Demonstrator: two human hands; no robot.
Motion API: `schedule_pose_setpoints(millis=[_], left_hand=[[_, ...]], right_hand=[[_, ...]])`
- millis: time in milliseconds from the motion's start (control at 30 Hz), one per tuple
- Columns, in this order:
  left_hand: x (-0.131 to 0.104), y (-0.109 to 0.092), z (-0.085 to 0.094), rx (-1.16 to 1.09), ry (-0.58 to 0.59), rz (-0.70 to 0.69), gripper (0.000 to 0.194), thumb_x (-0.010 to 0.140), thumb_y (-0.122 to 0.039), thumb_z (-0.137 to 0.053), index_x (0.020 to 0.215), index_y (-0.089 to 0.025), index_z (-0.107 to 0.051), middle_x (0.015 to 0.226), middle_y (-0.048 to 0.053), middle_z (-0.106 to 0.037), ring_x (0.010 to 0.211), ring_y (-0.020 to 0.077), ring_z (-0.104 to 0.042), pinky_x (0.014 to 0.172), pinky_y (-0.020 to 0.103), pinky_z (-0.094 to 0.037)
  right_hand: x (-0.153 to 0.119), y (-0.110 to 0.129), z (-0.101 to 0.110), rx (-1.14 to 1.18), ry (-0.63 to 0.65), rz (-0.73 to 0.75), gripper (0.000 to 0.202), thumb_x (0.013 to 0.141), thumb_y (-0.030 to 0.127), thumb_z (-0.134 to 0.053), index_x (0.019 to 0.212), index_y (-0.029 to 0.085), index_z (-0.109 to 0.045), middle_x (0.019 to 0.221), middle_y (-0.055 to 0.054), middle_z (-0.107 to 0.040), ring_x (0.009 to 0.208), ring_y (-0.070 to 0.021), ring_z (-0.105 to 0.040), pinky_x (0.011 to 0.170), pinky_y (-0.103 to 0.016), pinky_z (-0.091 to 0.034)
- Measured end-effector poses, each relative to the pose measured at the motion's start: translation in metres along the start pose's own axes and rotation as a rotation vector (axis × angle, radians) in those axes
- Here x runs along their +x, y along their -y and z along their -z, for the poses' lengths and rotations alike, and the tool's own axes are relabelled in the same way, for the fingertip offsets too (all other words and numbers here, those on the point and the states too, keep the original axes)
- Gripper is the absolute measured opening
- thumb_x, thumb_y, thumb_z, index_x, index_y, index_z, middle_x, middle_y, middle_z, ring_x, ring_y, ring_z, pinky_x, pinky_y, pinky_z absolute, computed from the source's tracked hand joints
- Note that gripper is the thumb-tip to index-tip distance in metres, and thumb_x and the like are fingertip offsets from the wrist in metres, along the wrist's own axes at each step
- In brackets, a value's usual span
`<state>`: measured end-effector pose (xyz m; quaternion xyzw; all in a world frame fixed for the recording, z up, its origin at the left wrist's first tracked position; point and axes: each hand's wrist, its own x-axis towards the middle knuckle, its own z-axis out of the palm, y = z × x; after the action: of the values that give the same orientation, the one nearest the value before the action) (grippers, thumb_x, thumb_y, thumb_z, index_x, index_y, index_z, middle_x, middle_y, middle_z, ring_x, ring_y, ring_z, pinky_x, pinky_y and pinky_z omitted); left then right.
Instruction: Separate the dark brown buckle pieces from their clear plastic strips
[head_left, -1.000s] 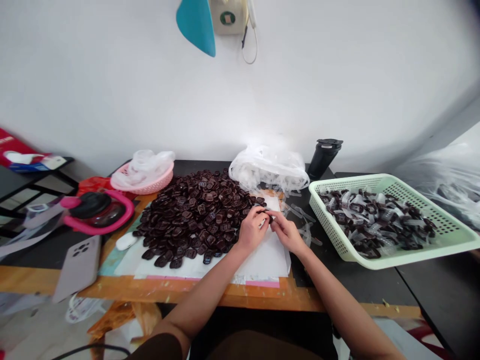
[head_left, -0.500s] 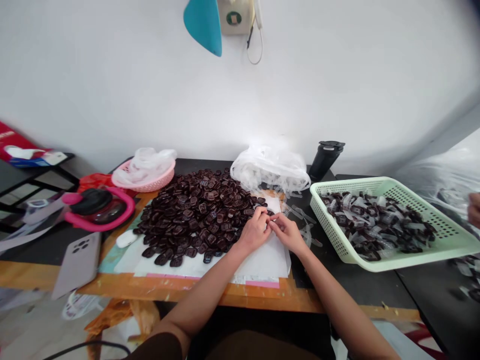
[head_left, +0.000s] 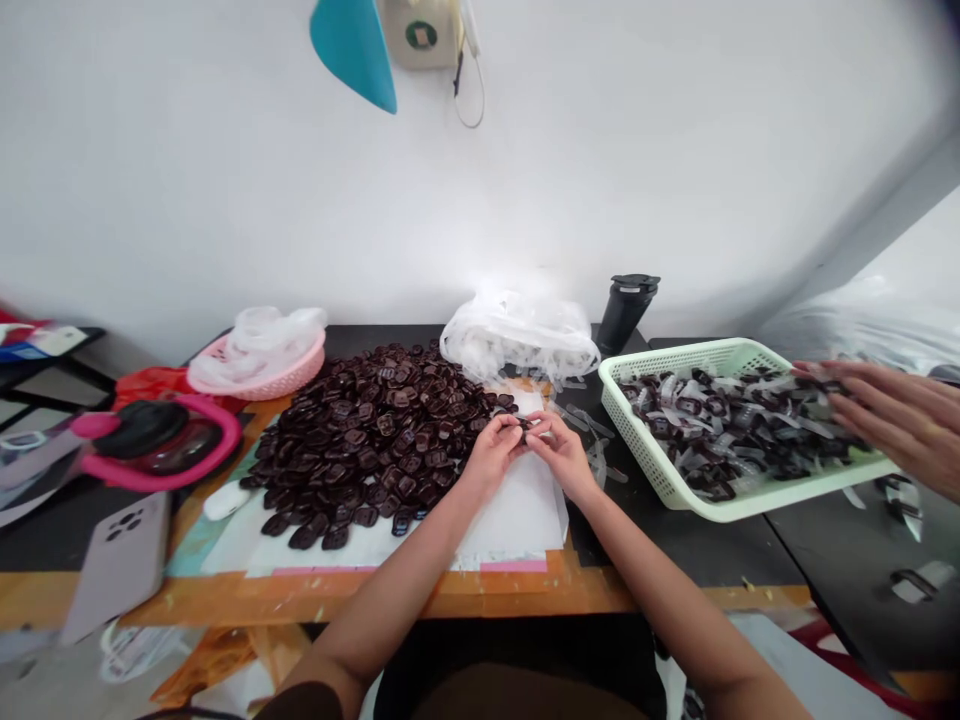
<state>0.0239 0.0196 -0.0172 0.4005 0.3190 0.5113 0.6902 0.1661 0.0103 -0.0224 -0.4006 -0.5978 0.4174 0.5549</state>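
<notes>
A small dark brown plastic buckle (head_left: pixel 526 427) is pinched between the fingertips of both hands, over the white paper (head_left: pixel 517 515). My left hand (head_left: pixel 489 462) is closed on its left side, and my right hand (head_left: pixel 566 458) grips it from the right. Fingers cover most of the buckle, and whether a clear strip is on it I cannot tell. Just left of my hands spreads a big heap of similar dark buckles (head_left: pixel 375 430). Behind them lies a white plastic bag of clear strips (head_left: pixel 517 340), with loose strips (head_left: pixel 592 425) right of my right hand.
A light green basket (head_left: pixel 660 480) of buckles with clear strips stands at right; another person's hand (head_left: pixel 900 410) reaches over it. A black cup (head_left: pixel 628 312) is behind. At left are a pink basket (head_left: pixel 289 378), a pink-rimmed pot lid (head_left: pixel 161 445) and a phone (head_left: pixel 120 560).
My hands have parted slightly, and the buckle now shows between the fingertips. The other person's hand has come in from the right over the green basket. The view has shifted a little rightward.
</notes>
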Motion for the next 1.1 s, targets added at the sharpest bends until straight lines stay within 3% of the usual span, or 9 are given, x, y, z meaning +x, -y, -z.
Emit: schedule_pose_setpoints(millis=[100, 267, 467, 700, 933, 1100], left_hand=[[0.000, 0.002, 0.000, -0.203, 0.006, 0.082, 0.034, 0.070, -0.025, -0.077, 0.092, -0.020, -0.052, 0.084, -0.001, -0.064, 0.077, 0.0113, -0.062, 0.077, 0.026, -0.049], [0.001, 0.004, 0.000, -0.301, -0.028, 0.165, 0.030, 0.070, -0.029, -0.077, 0.092, -0.018, -0.060, 0.085, 0.002, -0.065, 0.075, 0.0110, -0.063, 0.073, 0.024, -0.050], [0.001, 0.004, -0.001, -0.324, 0.004, 0.210, 0.028, 0.068, -0.027, -0.080, 0.087, -0.015, -0.062, 0.079, 0.001, -0.064, 0.070, 0.0090, -0.061, 0.070, 0.022, -0.049], [-0.001, 0.007, -0.003, -0.304, 0.069, 0.271, 0.028, 0.069, -0.028, -0.080, 0.072, -0.014, -0.056, 0.070, 0.000, -0.062, 0.064, 0.0093, -0.061, 0.068, 0.022, -0.049], [-0.003, 0.007, -0.006, -0.289, 0.134, 0.261, 0.031, 0.068, -0.031, -0.080, 0.069, -0.013, -0.055, 0.069, 0.001, -0.062, 0.062, 0.0091, -0.060, 0.064, 0.022, -0.048], [-0.005, 0.008, -0.008, -0.288, 0.117, 0.297, 0.027, 0.069, -0.029, -0.080, 0.073, -0.012, -0.059, 0.073, 0.003, -0.063, 0.065, 0.0095, -0.060, 0.068, 0.023, -0.051]], right_hand=[[-0.002, -0.001, -0.004, 0.074, -0.001, -0.039, 0.014, 0.081, 0.032, -0.065, 0.079, 0.019, -0.060, 0.116, -0.009, -0.058, 0.108, -0.0217, -0.057, 0.083, -0.033, -0.050], [-0.003, 0.005, -0.004, 0.061, -0.030, -0.018, 0.014, 0.082, 0.032, -0.063, 0.078, 0.019, -0.060, 0.113, -0.011, -0.062, 0.107, -0.0234, -0.058, 0.086, -0.037, -0.049], [-0.003, 0.006, -0.002, -0.050, -0.048, 0.037, 0.017, 0.082, 0.035, -0.063, 0.077, 0.019, -0.060, 0.105, -0.010, -0.065, 0.097, -0.0231, -0.061, 0.083, -0.037, -0.049], [-0.006, 0.006, -0.002, -0.017, -0.143, -0.064, 0.020, 0.088, 0.041, -0.055, 0.085, 0.020, -0.053, 0.070, -0.001, -0.056, 0.056, -0.0139, -0.054, 0.056, -0.028, -0.049], [-0.007, 0.006, -0.005, -0.035, -0.208, -0.074, 0.022, 0.087, 0.042, -0.055, 0.087, 0.020, -0.052, 0.070, 0.001, -0.051, 0.054, -0.0121, -0.049, 0.049, -0.025, -0.045], [-0.006, 0.009, -0.006, 0.002, -0.264, -0.074, 0.018, 0.087, 0.038, -0.055, 0.086, 0.020, -0.050, 0.069, 0.002, -0.049, 0.056, -0.0112, -0.046, 0.051, -0.023, -0.041]])
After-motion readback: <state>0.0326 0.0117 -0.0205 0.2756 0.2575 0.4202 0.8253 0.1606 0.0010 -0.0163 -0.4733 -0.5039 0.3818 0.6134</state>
